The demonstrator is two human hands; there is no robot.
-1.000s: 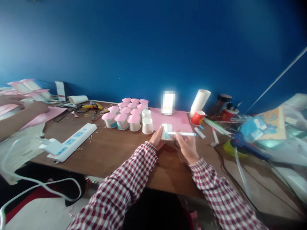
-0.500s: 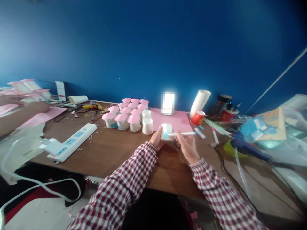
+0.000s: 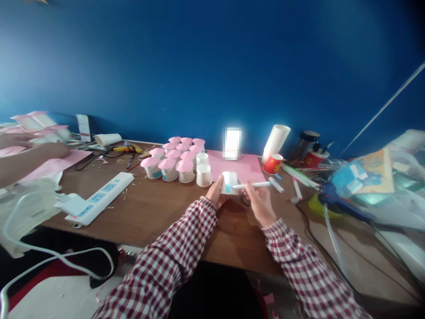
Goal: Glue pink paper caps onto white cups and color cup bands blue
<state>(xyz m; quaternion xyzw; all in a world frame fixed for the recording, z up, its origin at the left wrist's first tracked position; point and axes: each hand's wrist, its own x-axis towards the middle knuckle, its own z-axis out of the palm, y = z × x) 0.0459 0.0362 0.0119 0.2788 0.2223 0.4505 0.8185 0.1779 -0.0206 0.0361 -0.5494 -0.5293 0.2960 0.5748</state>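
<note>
- The cup [image 3: 229, 180] is between the two hands, above the near side of the worktop [image 3: 159, 204]; its wider rim is turned down toward the person, but how much it is tilted I cannot tell.
- The pen [image 3: 254, 185] lies almost level, its long axis going across from right to left, and its tip points at the blue patch [image 3: 229, 188] on the cup's side; whether the tip touches, I cannot tell.
- The left hand [image 3: 215, 193] is the nearer one to the cup: it is closed around its left side, with the thumb along the wall.
- The right hand [image 3: 260, 201] is apart from the left and clamped on the pen; its fingers stay clear of the cup.
- Behind the cup is a pink sheet [image 3: 215, 166].
</note>
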